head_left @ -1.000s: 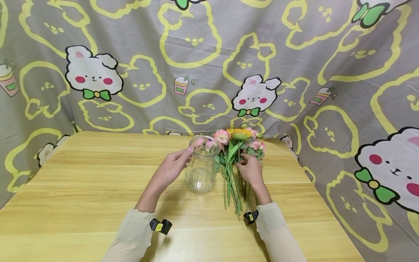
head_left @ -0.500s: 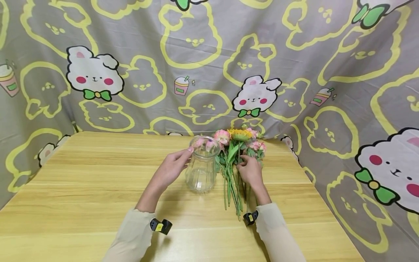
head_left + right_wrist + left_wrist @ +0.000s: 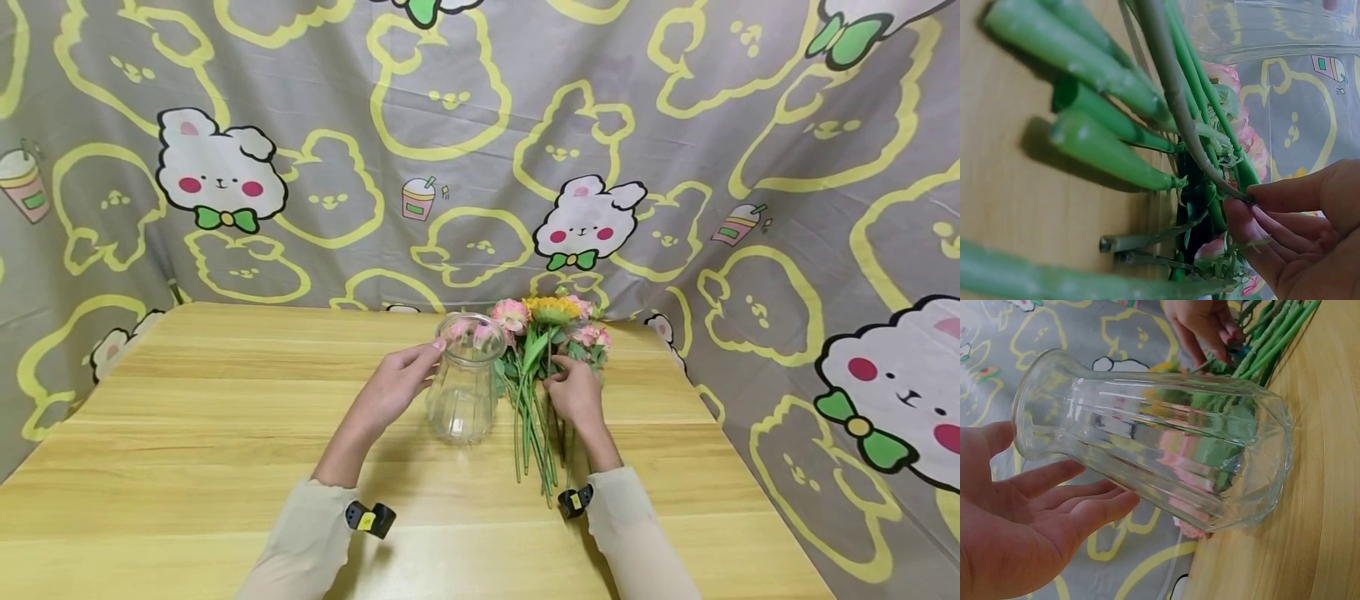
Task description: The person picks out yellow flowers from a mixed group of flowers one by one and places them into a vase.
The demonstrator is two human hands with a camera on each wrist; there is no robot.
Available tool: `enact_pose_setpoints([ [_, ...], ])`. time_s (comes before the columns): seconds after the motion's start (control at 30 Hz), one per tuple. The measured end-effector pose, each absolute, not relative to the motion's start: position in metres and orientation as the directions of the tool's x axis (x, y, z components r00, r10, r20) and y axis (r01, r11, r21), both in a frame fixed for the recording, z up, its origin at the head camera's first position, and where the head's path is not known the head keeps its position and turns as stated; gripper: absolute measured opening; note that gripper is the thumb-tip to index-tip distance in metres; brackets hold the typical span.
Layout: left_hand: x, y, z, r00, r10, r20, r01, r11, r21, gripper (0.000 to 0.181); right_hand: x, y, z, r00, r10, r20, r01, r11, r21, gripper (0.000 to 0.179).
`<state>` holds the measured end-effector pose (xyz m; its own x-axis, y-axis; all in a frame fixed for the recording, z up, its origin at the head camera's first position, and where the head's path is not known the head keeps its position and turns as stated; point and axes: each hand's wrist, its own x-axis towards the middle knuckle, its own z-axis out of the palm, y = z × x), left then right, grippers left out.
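Note:
A clear glass vase [image 3: 461, 404] with a flared rim and ribbed sides stands upright on the table. My left hand [image 3: 392, 385] is at its left side, thumb by the rim and the other fingers extended along the neck, as the left wrist view shows. Right of the vase lies a bunch of artificial flowers [image 3: 551, 310], pink blooms around an orange-yellow one, stems toward me. My right hand [image 3: 576, 392] is among them. In the right wrist view, its thumb and fingertip pinch a thin grey-green flower stem [image 3: 1174, 87]; the bloom on that stem is hidden.
The wooden table [image 3: 225, 433] reaches back to a grey patterned curtain [image 3: 322, 75], which also rises along the left and right sides. Thick green stems [image 3: 1104, 134] lie close beneath my right hand. A black camera band [image 3: 371, 518] sits at each cuff.
Both hands, the vase and the flowers keep their places. The head view has tilted very slightly, so the scene sits a little lower in it.

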<state>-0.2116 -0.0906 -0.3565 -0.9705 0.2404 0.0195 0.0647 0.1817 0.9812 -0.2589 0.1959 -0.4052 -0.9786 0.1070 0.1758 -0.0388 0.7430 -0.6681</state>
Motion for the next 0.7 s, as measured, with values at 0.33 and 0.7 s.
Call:
enact_pose_setpoints([
  [0.33, -0.212, -0.090, -0.356, -0.969, 0.246, 0.024, 0.064, 0.158, 0.985, 0.076, -0.254, 0.199, -0.393, -0.977, 0.120, 0.179, -0.035, 0.730, -0.682, 0.047],
  [0.7, -0.214, -0.091, -0.359, -0.970, 0.242, 0.037, 0.073, 0.141, 0.987, 0.076, -0.252, 0.193, -0.390, -0.966, 0.112, 0.235, -0.087, 0.712, -0.697, 0.041],
])
